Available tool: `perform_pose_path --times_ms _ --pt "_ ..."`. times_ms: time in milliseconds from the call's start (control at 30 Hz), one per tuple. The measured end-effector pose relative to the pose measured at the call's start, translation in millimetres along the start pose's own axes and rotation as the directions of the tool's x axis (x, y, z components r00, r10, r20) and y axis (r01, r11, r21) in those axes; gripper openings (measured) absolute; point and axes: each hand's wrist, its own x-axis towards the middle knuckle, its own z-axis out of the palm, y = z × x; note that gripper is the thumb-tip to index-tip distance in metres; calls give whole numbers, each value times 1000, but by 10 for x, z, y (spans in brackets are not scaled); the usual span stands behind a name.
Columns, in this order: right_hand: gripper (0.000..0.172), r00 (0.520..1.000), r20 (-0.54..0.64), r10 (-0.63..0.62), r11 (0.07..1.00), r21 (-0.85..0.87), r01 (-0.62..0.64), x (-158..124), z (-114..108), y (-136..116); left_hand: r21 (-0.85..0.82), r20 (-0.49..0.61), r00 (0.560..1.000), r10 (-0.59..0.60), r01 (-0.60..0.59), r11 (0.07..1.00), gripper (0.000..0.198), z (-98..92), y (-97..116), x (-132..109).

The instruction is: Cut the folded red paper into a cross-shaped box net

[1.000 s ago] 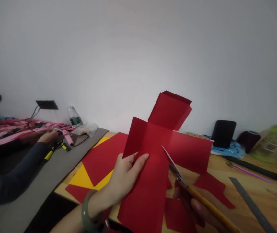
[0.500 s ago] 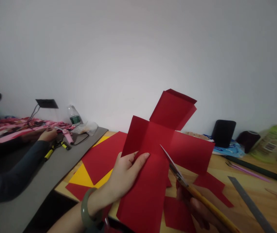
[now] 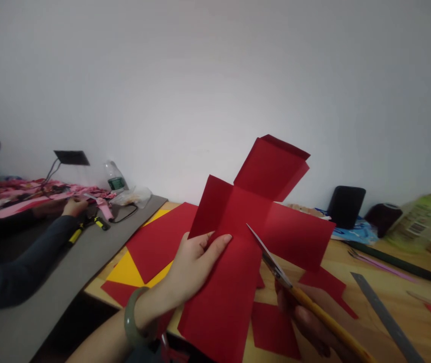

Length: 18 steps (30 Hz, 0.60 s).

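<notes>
A cross-shaped sheet of red cardstock (image 3: 245, 217) with folded flaps is held up over the table. My left hand (image 3: 196, 267) pinches it at its left inner corner, thumb on the front face. My right hand (image 3: 309, 317) is closed around scissors (image 3: 275, 267) with a yellowish handle. One pointed blade lies over the red sheet near its right inner corner, while the other blade is mostly hidden behind it. Part of my right hand is in shadow at the lower edge.
Red sheets (image 3: 162, 242) and a yellow sheet (image 3: 126, 269) lie on the table at left; red scraps (image 3: 275, 330) lie in front. At right are a metal ruler (image 3: 385, 312), a dark green pen-like tool (image 3: 392, 259) and a phone (image 3: 346, 206). A co-worker's hand (image 3: 75, 206) is at far left.
The view has shifted slightly. Both hands, the red cardstock and the scissors keep nearly the same positions relative to each other.
</notes>
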Motion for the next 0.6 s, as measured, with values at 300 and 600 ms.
perform_pose_path --times_ms 300,600 --pt "25 998 19 59 998 -35 -58 -108 -75 209 -25 9 1000 13 -13 1000 41 5 11 14" --pt "29 998 19 68 998 8 -68 -33 -38 32 -79 22 999 31 -29 996 41 -43 -19 95"
